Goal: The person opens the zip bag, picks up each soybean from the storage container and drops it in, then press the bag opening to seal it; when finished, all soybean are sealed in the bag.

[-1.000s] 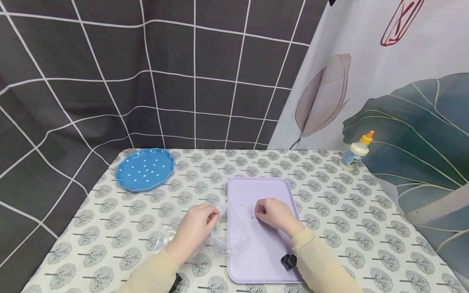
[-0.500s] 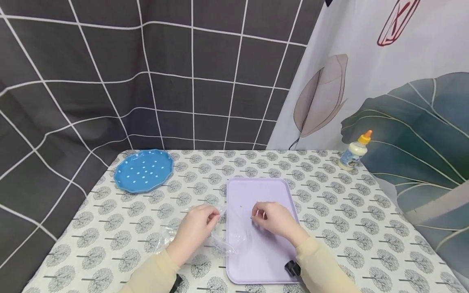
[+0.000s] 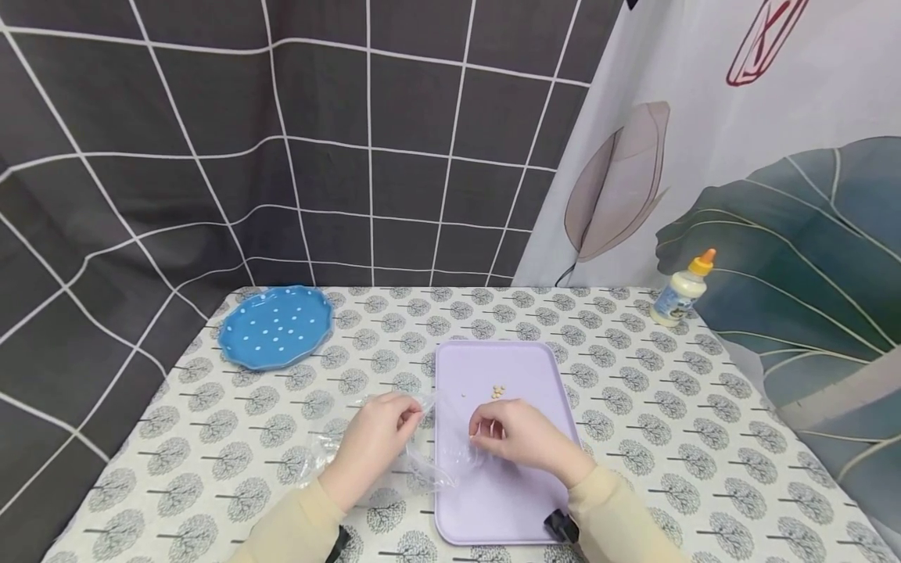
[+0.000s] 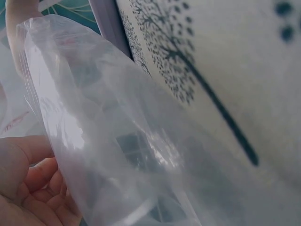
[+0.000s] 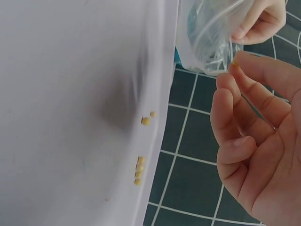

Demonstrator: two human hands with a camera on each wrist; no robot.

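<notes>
While the edge of a clear plastic bag [image 4: 117,122] is pinched between the thumb and fingers of the left hand [image 3: 378,435], a tiny yellow piece [image 5: 235,63] is held at the fingertips of the right hand [image 3: 512,432], which is poised over the lavender tray [image 3: 507,504]. In the tray, a handful of small yellow bits [image 5: 145,121] can be seen — mostly gathered in a loose cluster just beyond the right hand, with one lone speck [image 3: 463,395] lying apart, nearer the left rim. The tray's left edge is overlapped by the bag, along whose border fine ridged lines are shown in the left wrist view; whether anything is contained in it cannot be told through the glare and creases. At the far left of the tree-patterned cloth [image 3: 394,293], a scalloped blue plate [image 3: 276,327] is set, its surface marked with white dots. Near the far right corner, a labelled bottle [image 3: 678,297] is stood upright, topped by a yellow-and-orange nozzle.
</notes>
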